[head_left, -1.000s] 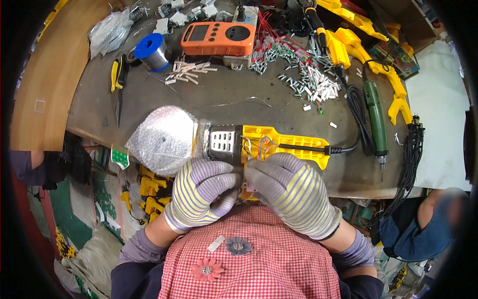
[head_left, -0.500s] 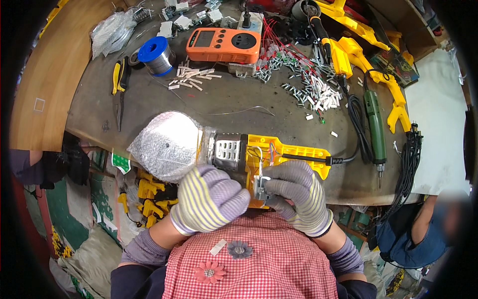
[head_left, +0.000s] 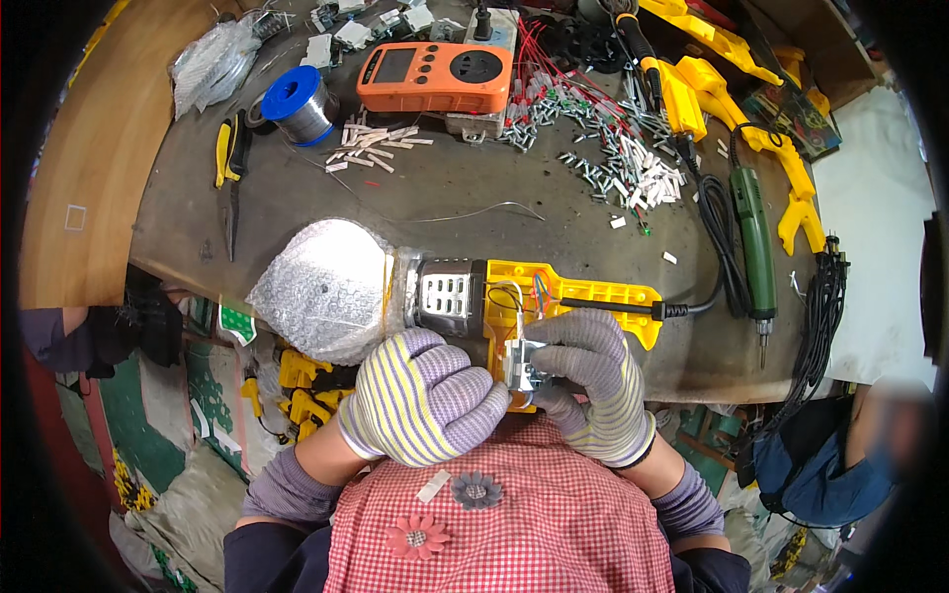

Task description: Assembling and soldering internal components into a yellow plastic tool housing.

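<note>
In front of me lies an open yellow plastic tool housing (head_left: 583,287), with thin coloured wires showing inside and a black cord leaving its right end. At its left it joins a slotted metal sleeve (head_left: 447,295), then a round part wrapped in bubble wrap (head_left: 321,287). My right hand (head_left: 593,385), in a striped glove, pinches a small white-and-metal electrical component (head_left: 520,364) at the housing's near edge. My left hand (head_left: 425,395), gloved alike, is closed, its fingertips by the component's left side. Whatever it grips is hidden.
Beyond lie yellow-handled pliers (head_left: 230,183), a blue solder spool (head_left: 300,107), an orange meter (head_left: 435,77) and piles of small metal and white pieces (head_left: 633,168). A green electric screwdriver (head_left: 751,242) and black cords (head_left: 820,306) are at right. Another person (head_left: 830,455) sits at far right.
The component in my right hand has turned, showing more of its pale side. My left hand has shifted slightly right, keeping its fingers curled. The whole view has moved a little.
</note>
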Available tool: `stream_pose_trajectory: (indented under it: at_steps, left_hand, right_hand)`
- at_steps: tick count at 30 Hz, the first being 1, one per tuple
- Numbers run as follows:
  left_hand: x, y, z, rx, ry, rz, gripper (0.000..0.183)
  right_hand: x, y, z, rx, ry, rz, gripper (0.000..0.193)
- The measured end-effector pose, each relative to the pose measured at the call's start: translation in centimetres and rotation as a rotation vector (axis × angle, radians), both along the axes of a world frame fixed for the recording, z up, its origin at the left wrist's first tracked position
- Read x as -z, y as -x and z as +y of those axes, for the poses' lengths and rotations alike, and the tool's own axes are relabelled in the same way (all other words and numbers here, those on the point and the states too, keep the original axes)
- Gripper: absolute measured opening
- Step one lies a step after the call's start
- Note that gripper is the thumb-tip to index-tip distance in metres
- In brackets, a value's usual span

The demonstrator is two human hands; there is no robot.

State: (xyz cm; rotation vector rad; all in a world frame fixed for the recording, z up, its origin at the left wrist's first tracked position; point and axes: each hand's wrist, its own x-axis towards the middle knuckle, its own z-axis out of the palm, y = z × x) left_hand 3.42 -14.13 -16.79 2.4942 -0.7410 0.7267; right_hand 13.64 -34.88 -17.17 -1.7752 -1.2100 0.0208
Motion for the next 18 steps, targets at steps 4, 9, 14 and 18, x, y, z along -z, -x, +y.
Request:
stream_pose_trajectory:
  at_steps: [4,9,14,18]
  left_hand:
    - [-0.4,-0.3,0.6,0.040,-0.073,-0.089,0.028]
    - [-1.9,-0.8,1.9,0.134,-0.286,-0.057,0.028]
    - [-1.3,-1.3,2.3,0.108,-0.276,-0.131,0.029]
    - [-2.5,-1.8,2.3,0.244,-0.367,-0.048,0.030]
  right_hand:
    - [0.1,0.5,0.2,0.014,-0.005,0.009,0.039]
    - [-0.6,0.8,0.5,0.010,0.062,-0.032,0.037]
    - [-1.4,1.3,1.2,0.005,0.226,-0.204,0.027]
    - [-2.5,1.4,1.3,0.003,0.349,-0.313,0.022]
